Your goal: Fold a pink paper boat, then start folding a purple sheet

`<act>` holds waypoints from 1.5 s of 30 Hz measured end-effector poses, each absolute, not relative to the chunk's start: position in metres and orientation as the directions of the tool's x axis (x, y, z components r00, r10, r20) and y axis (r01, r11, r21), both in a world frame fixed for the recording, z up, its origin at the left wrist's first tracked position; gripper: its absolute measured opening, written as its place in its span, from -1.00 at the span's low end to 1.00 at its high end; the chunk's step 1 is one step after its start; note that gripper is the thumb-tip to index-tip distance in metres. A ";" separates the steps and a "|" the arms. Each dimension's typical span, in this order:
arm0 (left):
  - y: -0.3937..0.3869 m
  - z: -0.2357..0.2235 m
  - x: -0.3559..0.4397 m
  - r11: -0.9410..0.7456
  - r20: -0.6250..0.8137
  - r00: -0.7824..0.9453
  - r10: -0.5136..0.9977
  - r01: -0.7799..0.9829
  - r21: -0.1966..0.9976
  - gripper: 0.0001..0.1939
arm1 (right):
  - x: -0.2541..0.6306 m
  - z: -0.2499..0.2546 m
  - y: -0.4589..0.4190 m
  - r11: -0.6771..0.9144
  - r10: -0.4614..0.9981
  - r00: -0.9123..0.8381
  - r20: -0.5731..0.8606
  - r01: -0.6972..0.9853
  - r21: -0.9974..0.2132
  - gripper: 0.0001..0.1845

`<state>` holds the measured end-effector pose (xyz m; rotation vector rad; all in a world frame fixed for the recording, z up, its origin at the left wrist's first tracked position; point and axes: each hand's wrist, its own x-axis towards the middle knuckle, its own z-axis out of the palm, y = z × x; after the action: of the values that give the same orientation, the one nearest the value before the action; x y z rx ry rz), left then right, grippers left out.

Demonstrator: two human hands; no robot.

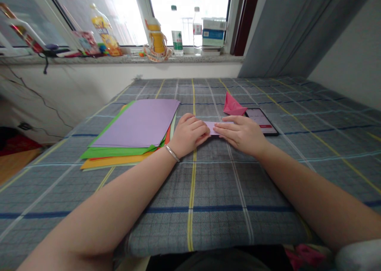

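Note:
A small folded piece of light purple paper [210, 127] lies on the checked cloth between my hands, with much of it covered by fingers. At its left end, my left hand [192, 133] has its fingers curled and pressed together on the paper. My right hand [240, 134] rests over the other end with its fingers stretched out flat, their tips touching the purple surface. Just behind the right hand sits a pink folded paper shape [233, 105]. A tablet or phone [262, 120] with a lit screen lies beside it, partly hidden by that hand.
Left of my hands lies a stack of coloured paper sheets [137, 122], purple on top, with green and orange edges below. Beyond the bed-like surface [214, 183], a windowsill [127, 58] carries bottles, a yellow cup [157, 41] and boxes [213, 33]. A grey curtain [285, 33] hangs at right.

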<state>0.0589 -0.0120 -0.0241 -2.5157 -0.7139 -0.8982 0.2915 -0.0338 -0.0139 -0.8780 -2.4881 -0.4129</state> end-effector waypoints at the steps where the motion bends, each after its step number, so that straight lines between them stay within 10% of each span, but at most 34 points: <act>1: -0.011 -0.024 0.058 -0.803 0.663 0.666 0.342 0.574 -0.162 -0.80 | 0.294 -0.014 -0.033 0.751 0.505 -0.686 0.523 0.648 0.126 -0.67; 36: 0.002 -0.029 0.047 -0.847 0.703 0.582 0.409 0.528 0.056 -0.88 | 0.343 -0.004 -0.016 0.746 0.564 -0.604 0.563 0.665 -0.035 -0.69; 45: -0.001 -0.033 0.054 -0.599 0.483 0.354 0.801 0.502 0.624 -0.71 | 0.337 -0.010 -0.017 0.672 0.577 -0.498 0.647 0.740 -0.030 -0.68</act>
<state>0.0542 -0.0008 -0.0332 -2.8704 -1.4573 -1.4231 0.3374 -0.0173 -0.0100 -1.0108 -2.2488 -0.3336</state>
